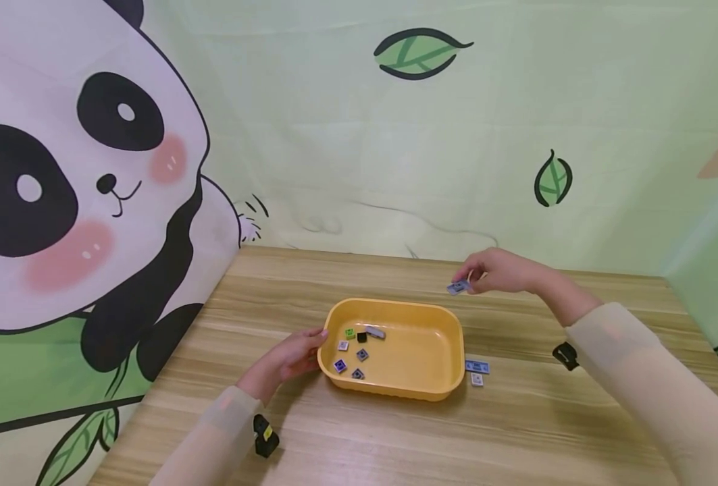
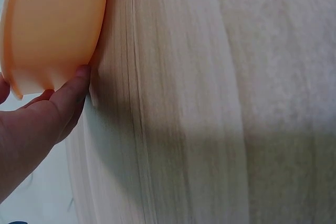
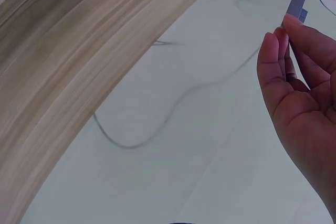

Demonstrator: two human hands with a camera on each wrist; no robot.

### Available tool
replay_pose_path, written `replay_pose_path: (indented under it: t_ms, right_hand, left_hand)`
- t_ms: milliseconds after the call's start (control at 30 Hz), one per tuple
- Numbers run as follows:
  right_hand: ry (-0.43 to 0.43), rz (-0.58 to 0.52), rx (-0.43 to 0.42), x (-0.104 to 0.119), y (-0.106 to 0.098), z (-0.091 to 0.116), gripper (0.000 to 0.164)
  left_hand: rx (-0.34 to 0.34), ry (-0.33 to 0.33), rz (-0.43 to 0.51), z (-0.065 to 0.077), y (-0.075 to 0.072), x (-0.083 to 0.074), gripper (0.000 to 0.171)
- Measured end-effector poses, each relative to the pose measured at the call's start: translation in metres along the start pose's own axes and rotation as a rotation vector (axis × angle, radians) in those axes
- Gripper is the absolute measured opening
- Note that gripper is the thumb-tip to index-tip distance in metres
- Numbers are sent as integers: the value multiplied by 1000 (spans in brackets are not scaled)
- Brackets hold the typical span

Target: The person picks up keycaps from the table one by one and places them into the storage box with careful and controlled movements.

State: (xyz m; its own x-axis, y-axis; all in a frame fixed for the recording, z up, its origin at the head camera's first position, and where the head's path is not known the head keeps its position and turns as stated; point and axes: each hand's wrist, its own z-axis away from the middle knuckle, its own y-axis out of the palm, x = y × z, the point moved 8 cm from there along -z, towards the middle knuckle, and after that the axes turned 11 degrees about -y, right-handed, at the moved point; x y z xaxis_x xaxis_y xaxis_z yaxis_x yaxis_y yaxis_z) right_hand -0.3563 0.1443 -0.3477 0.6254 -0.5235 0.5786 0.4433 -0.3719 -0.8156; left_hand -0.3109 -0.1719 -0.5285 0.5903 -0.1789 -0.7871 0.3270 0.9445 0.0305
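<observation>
My left hand grips the left end of a yellow plastic tray, thumb over the rim and fingers against the outer wall. The same grip on the tray wall shows from the side in the left wrist view. Beyond the tray's far right corner, my right hand is raised over the table. Between its thumb and fingertips it pinches a flat blue-grey rectangular piece with dark markings on its face. The right wrist view shows this thin piece edge-on.
Several small square pieces, among them a green one and a purple one, lie in the tray's left half beside a grey oblong piece. Right of the tray lie a blue rectangular piece and a white square piece.
</observation>
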Motion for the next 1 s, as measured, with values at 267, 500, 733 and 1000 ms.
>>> replay_pose_path:
  t_ms: [267, 500, 733, 1000]
  right_hand:
    - [-26, 11, 17, 9, 6, -12, 23]
    - [-18, 15, 40, 13, 13, -23, 24]
    - [0, -4, 82, 12, 28, -35, 26]
    - [-18, -15, 152, 19, 44, -50, 26]
  left_hand:
    - [-9, 1, -5, 0, 0, 0, 56]
    - [-10, 18, -6, 0, -1, -1, 56]
    - [-21, 1, -12, 0, -3, 0, 55]
    - [-7, 11, -15, 2, -1, -1, 56]
